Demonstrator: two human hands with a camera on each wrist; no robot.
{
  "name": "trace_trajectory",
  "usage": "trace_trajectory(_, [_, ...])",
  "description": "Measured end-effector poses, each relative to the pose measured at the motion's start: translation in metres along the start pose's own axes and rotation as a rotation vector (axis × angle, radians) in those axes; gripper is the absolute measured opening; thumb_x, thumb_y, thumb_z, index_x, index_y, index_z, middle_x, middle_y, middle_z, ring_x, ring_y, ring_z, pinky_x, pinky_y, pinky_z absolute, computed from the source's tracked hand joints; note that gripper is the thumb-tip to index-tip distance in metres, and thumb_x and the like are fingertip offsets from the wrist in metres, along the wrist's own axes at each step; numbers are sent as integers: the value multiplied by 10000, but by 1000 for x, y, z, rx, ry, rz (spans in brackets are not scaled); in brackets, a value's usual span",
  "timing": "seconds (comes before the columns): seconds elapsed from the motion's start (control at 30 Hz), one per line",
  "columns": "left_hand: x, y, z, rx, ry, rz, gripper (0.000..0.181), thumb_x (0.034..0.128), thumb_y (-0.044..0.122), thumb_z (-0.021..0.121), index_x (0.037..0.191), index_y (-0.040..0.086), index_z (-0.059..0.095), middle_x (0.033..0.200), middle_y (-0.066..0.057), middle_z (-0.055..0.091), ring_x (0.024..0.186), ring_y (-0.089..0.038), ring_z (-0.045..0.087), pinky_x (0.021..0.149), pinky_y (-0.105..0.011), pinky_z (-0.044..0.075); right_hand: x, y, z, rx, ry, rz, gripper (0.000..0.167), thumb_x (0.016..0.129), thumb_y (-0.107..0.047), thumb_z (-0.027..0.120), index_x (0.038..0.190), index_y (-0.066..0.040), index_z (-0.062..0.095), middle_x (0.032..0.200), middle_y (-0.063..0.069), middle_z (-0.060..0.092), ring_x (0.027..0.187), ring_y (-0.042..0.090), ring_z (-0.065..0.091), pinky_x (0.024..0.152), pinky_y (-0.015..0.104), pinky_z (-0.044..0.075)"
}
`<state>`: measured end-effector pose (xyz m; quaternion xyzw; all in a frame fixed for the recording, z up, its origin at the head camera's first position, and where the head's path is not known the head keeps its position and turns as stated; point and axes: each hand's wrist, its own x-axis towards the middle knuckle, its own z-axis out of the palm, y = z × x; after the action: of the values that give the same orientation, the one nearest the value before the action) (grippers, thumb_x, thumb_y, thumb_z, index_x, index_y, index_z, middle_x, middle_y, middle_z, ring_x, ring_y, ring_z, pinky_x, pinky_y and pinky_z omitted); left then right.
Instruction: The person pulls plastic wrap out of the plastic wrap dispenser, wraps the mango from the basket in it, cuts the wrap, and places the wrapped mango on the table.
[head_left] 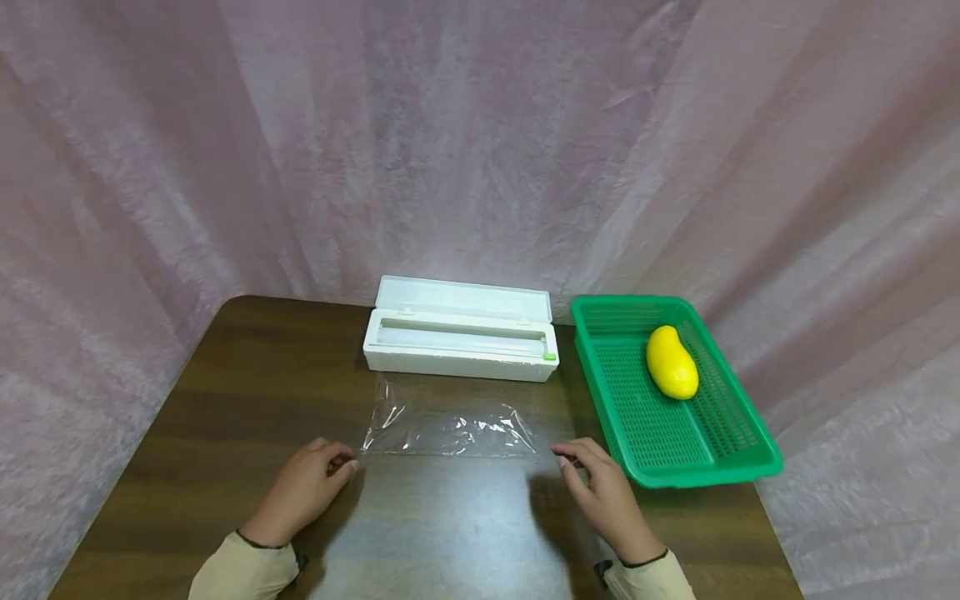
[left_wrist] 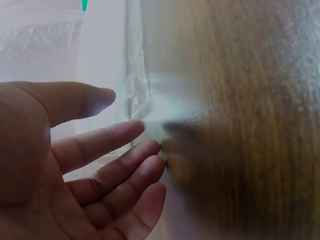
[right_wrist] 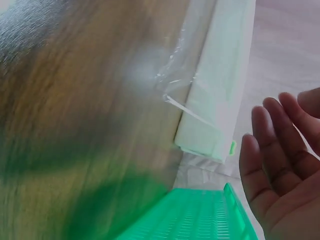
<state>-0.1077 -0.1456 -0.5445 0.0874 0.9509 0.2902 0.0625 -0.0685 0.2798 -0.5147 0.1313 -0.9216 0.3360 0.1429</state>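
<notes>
A sheet of clear film (head_left: 450, 429) stretches from the front of a white film dispenser (head_left: 459, 364), whose lid stands raised. Beside the film's front left corner is my left hand (head_left: 303, 492), its thumb apart from the index finger. In the left wrist view, the fingers of my left hand (left_wrist: 95, 170) are loosely bent with nothing held. My right hand (head_left: 603, 496) hovers off the front right corner, between the film and a green basket. The right wrist view shows my right hand (right_wrist: 285, 160) with relaxed fingers, apart from the film (right_wrist: 175, 60); part of its thumb is cut off.
The green basket (head_left: 607, 400) stands on the right of the brown wooden table (head_left: 247, 383), with a yellow mango-shaped fruit (head_left: 671, 363) inside. A pinkish curtain (head_left: 465, 150) hangs behind the table. The dispenser has a small green piece (head_left: 550, 357) at its right end.
</notes>
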Motion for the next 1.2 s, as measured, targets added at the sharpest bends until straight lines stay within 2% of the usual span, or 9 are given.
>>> trace_trajectory(0.2, [0, 0, 2, 37, 13, -18, 183, 913, 228, 736, 1030, 87, 736, 925, -23, 641, 841, -167, 629, 759, -398, 520, 3, -5, -10, 52, 13, 66, 211, 955, -53, 670, 1135, -148, 725, 1094, -90, 683, 979, 63, 640, 815, 381, 562])
trace_trajectory(0.43, [0, 3, 3, 45, 28, -45, 186, 877, 200, 766, 1011, 76, 734, 886, -22, 636, 815, -157, 609, 750, -390, 506, 9, -6, -23, 93, 28, 90, 217, 988, -98, 639, 1188, -146, 706, 1128, -62, 676, 941, 45, 598, 807, 180, 498])
trace_trajectory(0.53, [0, 4, 2, 44, 18, -50, 196, 875, 202, 772, 1022, 80, 729, 898, -20, 641, 820, -158, 613, 751, -396, 511, 11, -5, -28, 92, 51, 96, 227, 990, -89, 633, 1197, -149, 703, 1132, -54, 679, 942, 41, 584, 818, 132, 468])
trace_trajectory(0.7, [-1, 6, 0, 17, 14, -47, 213, 871, 195, 777, 1037, 72, 726, 940, -39, 662, 863, -199, 647, 779, -430, 533, 17, -5, -36, 87, 83, 51, 276, 976, -40, 635, 1225, -143, 691, 1137, -25, 675, 937, 50, 560, 833, 118, 452])
trace_trajectory(0.9, [-1, 8, 1, 11, 24, -45, 227, 889, 213, 763, 1057, 64, 730, 983, -64, 676, 923, -239, 659, 829, -469, 532, 25, -4, -44, 109, 111, -41, 336, 952, 21, 636, 1269, -86, 663, 1148, 49, 657, 981, 162, 583, 884, 80, 436])
trace_trajectory(1.2, [-1, 8, 0, -24, 54, -43, 203, 899, 204, 744, 1060, 81, 733, 1013, -73, 674, 946, -241, 645, 847, -459, 519, 32, 6, -51, 78, 130, -18, 328, 957, -2, 643, 1269, -101, 667, 1175, 43, 647, 1021, 112, 578, 883, 115, 467])
